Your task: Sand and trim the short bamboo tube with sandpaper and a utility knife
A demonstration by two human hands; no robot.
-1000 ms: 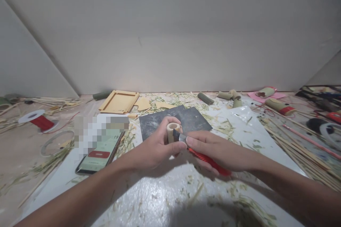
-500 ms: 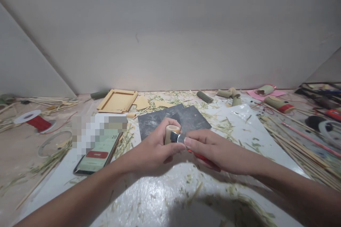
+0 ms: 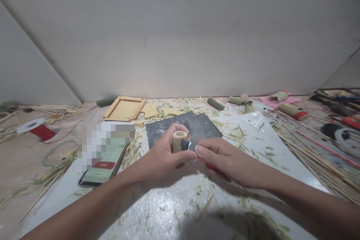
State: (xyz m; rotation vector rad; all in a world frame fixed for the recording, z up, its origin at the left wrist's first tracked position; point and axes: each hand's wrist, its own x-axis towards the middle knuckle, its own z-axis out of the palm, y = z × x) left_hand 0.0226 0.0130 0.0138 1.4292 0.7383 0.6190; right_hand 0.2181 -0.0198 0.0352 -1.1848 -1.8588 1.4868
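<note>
My left hand (image 3: 165,150) is wrapped round a short bamboo tube (image 3: 177,143), held upright with its hollow end facing up. In my right hand (image 3: 222,157) is a red-handled knife (image 3: 215,170), gripped near its metal end. The dark, flat blade (image 3: 185,144) rests against the side of the tube, and my left thumb lies just below it. Two dark sheets that look like sandpaper (image 3: 206,125), dusted with pale powder, lie behind my hands.
A phone (image 3: 101,172) lies at left, near a spool of red thread (image 3: 42,132). A cardboard tray (image 3: 125,108) and bamboo pieces (image 3: 215,104) lie along the wall. Thin sticks (image 3: 312,153) are at right. Shavings cover much of the white sheet (image 3: 157,210).
The knife blade has shifted slightly and turned on the tube's side, looking darker now. The tube sits a touch further left and shows more of its wall. Both hands keep their grips.
</note>
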